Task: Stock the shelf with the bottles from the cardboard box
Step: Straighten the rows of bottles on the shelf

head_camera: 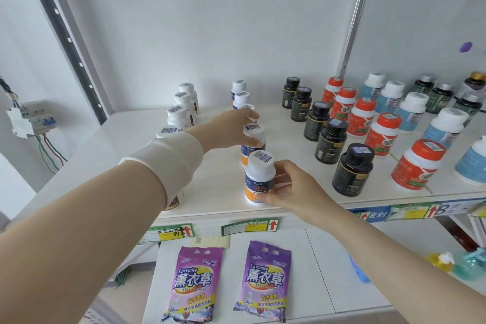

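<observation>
Head view finds both our hands on the column of white-capped, blue-and-orange bottles. Our left hand (231, 129) has its fingers curled over the cap of the second bottle (253, 137). Our right hand (292, 187) wraps thumb and fingers round the lower body of the front bottle (259, 173), which stands upright close to the near edge of the top shelf (286, 139). We cannot see the cardboard box. To place well, we judge we should slide the front bottle slightly farther in, turn its label toward us, line it up with its column, clear of the black bottles (330, 139) to the right, and let go only once both stand steady.
</observation>
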Demonstrator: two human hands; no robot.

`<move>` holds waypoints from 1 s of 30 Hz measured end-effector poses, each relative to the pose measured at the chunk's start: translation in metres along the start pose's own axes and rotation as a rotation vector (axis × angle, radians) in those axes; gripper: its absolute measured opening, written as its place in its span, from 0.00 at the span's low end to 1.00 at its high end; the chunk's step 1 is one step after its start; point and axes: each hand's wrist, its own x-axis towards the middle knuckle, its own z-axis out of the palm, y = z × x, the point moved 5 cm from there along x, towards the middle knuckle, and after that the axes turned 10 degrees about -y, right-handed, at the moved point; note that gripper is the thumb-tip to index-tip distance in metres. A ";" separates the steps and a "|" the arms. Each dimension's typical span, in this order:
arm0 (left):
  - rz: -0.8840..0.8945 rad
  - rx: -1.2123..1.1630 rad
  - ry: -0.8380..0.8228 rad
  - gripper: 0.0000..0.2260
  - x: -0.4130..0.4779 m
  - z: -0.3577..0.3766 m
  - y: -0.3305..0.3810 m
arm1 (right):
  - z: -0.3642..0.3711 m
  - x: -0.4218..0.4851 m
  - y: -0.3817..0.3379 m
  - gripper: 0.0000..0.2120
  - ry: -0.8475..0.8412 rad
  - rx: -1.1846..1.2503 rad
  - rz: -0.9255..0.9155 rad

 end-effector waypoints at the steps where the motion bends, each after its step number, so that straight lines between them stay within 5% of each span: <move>1: 0.000 -0.011 -0.006 0.28 -0.003 -0.002 0.002 | -0.003 0.000 -0.004 0.24 -0.006 0.004 -0.004; 7: -0.011 0.134 0.003 0.21 -0.035 -0.047 0.006 | -0.045 0.011 -0.050 0.26 0.054 -0.155 -0.092; 13: -0.177 0.574 0.009 0.20 -0.071 -0.089 -0.019 | -0.045 0.036 -0.096 0.25 0.026 -0.484 -0.153; 19: -0.154 0.613 0.030 0.16 -0.095 -0.104 -0.056 | 0.000 0.048 -0.121 0.25 -0.055 -0.573 -0.147; 30: 0.017 -0.054 0.071 0.27 -0.109 -0.075 -0.113 | 0.104 0.032 -0.096 0.29 -0.037 -0.331 -0.014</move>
